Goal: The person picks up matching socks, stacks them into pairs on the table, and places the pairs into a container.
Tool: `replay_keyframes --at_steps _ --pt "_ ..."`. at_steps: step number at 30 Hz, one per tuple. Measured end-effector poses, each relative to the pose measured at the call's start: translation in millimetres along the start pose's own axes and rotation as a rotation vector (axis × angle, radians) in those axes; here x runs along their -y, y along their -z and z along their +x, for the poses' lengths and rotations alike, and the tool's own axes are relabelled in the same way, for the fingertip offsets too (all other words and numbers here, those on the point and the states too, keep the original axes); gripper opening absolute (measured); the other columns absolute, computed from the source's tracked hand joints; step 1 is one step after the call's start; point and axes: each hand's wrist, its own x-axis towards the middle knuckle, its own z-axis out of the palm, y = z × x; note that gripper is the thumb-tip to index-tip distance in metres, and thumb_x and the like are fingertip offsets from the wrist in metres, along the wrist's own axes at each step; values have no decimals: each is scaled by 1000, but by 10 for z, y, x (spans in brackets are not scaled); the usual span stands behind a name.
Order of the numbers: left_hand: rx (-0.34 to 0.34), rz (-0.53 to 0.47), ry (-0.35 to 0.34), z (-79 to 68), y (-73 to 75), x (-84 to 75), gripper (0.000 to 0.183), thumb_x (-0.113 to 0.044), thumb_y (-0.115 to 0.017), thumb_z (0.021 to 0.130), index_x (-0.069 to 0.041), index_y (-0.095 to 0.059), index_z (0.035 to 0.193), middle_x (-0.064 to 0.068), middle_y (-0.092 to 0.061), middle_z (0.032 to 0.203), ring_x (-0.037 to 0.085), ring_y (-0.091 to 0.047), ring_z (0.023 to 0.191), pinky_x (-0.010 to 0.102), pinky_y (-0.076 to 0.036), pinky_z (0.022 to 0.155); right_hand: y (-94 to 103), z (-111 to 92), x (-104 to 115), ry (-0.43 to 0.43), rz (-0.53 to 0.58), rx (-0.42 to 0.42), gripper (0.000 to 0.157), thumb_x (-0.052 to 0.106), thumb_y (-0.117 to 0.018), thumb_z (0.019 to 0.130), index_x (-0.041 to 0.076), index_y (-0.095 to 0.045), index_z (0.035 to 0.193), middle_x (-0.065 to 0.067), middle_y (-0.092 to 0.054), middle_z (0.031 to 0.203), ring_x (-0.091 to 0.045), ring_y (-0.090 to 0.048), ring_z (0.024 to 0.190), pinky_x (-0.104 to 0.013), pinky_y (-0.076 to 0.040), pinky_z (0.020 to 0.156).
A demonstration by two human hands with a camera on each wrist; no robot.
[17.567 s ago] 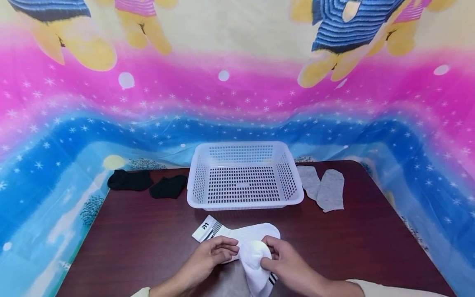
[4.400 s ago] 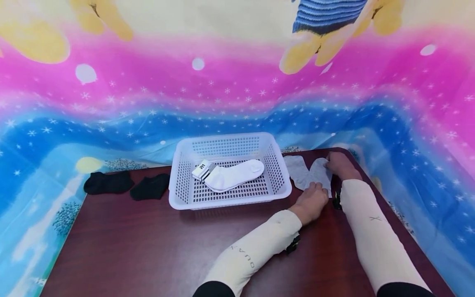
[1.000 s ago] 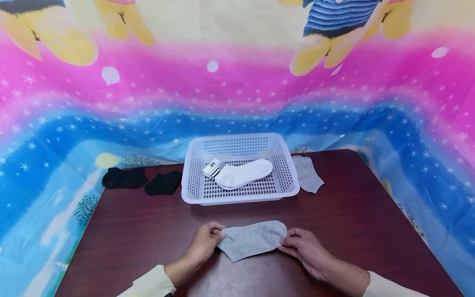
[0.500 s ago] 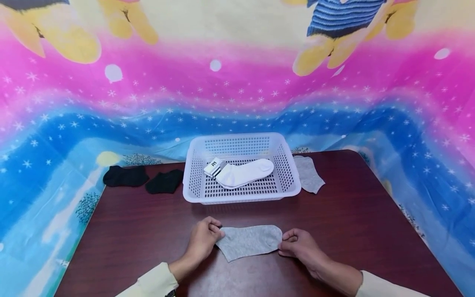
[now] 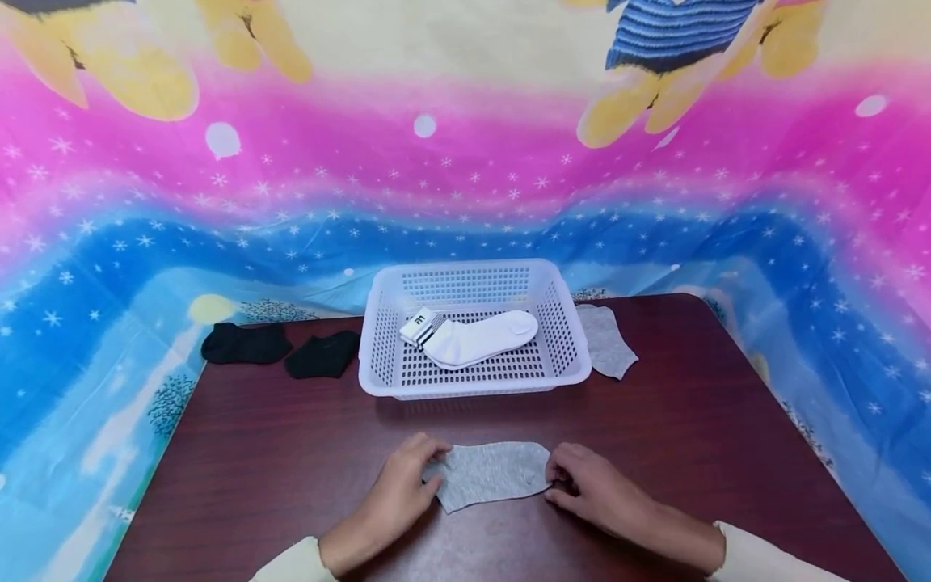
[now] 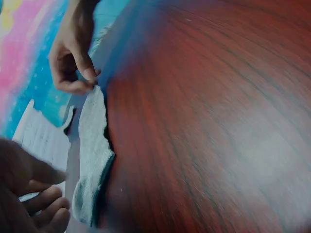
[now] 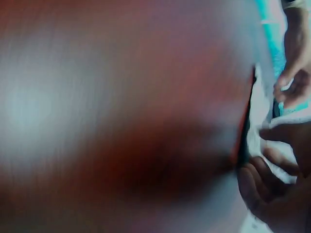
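A grey ankle sock [image 5: 490, 475] lies flat on the table near the front, cuff to the left and toe to the right. At the cuff my left hand [image 5: 393, 493] has its thumb and fingers parted; in the left wrist view the fingers [image 6: 51, 204] are loose beside the sock [image 6: 92, 150]. My right hand [image 5: 600, 489] is at the toe, fingers bent and thumb apart, with the fingertips by the sock's edge. In the right wrist view a gap shows between the right thumb and fingers [image 7: 257, 182]. Whether the right fingertips touch the fabric is hard to tell.
Behind the sock stands a white perforated basket [image 5: 476, 388] with white striped socks [image 5: 480, 339] inside. Another grey sock [image 5: 607, 343] lies at the basket's right. Two black socks [image 5: 247, 343] lie to its left. A patterned cloth [image 5: 465, 194] hangs behind the dark table [image 5: 691, 420].
Earlier, white socks were handled and now lie in the basket. One grey sock came from the right to the front. Within the last half second both hands loosened their pinch on it.
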Motion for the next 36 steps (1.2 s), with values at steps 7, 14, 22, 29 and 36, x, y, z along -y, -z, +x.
replay_keyframes --at_steps 7,14,22,29,36 --pt "88 205 -409 -133 -11 123 36 3 -72 67 -12 -66 99 -6 -59 97 9 -54 91 30 -48 81 50 77 -190 477 -342 -12 21 15 -73 79 20 -61 96 11 -50 99 -4 -45 92 -20 -42 80" --pt "116 294 -528 -108 0 201 14 -6 -68 82 -14 -67 94 -7 -59 94 10 -53 90 29 -45 77 5 157 -241 659 -393 -14 12 11 -55 90 16 -61 100 8 -53 101 -9 -45 85 -23 -40 75" --pt "132 345 -581 -59 12 248 9 -7 -65 85 -15 -67 90 -7 -57 93 9 -52 91 24 -41 72 -39 219 -281 796 -526 -24 20 13 -39 99 16 -56 89 7 -51 93 -12 -46 83 -25 -41 74" --pt "84 330 -607 -42 -24 290 14 -2 -64 81 -14 -65 88 -6 -57 90 10 -51 84 26 -43 72 -61 208 -304 795 -503 -22 21 13 -39 100 16 -56 89 7 -50 91 -11 -45 83 -24 -42 74" --pt "91 406 -659 -30 -21 319 15 -4 -61 80 -13 -65 92 -4 -56 93 11 -50 85 27 -44 73 -61 217 -304 784 -502 -17 21 13 -38 100 16 -57 90 7 -50 92 -10 -45 84 -24 -42 74"
